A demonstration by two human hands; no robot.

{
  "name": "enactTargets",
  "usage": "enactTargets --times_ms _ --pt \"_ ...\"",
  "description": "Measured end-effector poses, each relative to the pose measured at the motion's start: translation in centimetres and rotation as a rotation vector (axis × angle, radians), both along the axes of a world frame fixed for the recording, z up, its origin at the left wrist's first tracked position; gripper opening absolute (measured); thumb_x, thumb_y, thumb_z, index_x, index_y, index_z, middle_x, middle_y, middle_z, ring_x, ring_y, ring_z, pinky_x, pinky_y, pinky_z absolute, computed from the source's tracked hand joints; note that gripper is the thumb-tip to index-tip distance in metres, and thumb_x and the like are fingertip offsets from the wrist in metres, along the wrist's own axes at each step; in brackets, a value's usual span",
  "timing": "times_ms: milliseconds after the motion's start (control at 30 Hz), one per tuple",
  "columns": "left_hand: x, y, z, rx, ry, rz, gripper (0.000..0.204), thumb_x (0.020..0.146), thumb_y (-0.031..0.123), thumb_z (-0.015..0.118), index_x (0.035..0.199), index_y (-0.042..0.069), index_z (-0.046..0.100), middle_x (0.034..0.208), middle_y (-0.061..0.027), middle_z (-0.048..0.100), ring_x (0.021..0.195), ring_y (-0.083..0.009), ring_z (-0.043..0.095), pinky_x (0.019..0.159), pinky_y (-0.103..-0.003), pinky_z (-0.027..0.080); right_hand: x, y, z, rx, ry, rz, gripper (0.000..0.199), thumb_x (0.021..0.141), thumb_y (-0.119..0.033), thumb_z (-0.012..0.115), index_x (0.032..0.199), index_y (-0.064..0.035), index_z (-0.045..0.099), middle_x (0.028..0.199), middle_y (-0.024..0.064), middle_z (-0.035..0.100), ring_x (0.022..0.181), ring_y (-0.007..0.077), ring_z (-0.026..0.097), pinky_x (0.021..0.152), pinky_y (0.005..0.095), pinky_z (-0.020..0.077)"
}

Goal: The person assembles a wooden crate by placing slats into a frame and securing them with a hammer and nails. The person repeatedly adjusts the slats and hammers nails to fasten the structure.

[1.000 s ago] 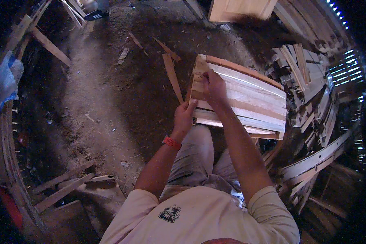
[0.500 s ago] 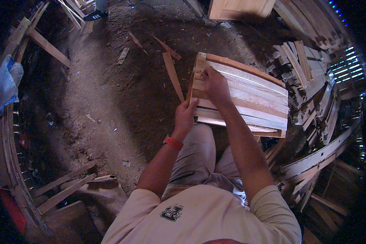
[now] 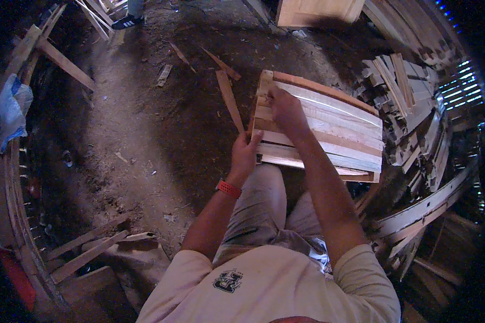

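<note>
A stack of pale wooden slats (image 3: 328, 129) rests on the person's knees, above the dirt floor (image 3: 145, 134). The right hand (image 3: 286, 110) lies flat on its top near the left end, fingers closed over the edge; the left hand (image 3: 246, 153) grips that end from the side. Loose slats (image 3: 229, 97) litter the earth — a heap of offcuts (image 3: 404, 91) sits to the right.

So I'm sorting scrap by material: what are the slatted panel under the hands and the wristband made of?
The slatted panel looks like raw, unfinished wood: pale and reddish strips with visible grain and a matte surface. The wristband on the left wrist looks like orange rubber or silicone, though it is too small to be sure.
</note>
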State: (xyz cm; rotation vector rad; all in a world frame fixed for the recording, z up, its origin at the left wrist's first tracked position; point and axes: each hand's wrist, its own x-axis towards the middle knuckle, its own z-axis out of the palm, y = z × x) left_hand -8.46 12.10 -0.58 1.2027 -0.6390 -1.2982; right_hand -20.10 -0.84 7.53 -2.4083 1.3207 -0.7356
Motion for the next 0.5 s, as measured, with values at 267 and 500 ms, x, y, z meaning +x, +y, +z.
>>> enactTargets --times_ms 267,500 --pt "2.8 -3.9 3.9 -0.239 -0.893 0.194 0.056 0.083 0.013 0.080 0.129 -0.004 0.053 0.125 -0.0200 0.058 0.117 -0.0365 0.060 0.103 -0.045 0.047 -0.6 -0.7 -0.7 0.032 -0.044 -0.026 0.019 0.098 -0.016 0.065 0.110 -0.0026 0.065 0.099 0.0217 0.073 0.093 0.0411 0.071 0.080 0.0499 0.0564" --pt "0.8 -8.0 5.3 -0.397 -0.669 0.262 0.041 0.083 0.003 0.073 0.120 -0.004 0.058 0.114 -0.0207 0.061 0.105 -0.0390 0.064 0.092 -0.043 0.053 -0.2 -0.2 0.3 0.055 -0.056 0.003 0.019 0.098 -0.017 0.063 0.109 -0.0022 0.065 0.098 0.0218 0.073 0.093 0.0422 0.071 0.080 0.0494 0.0567"
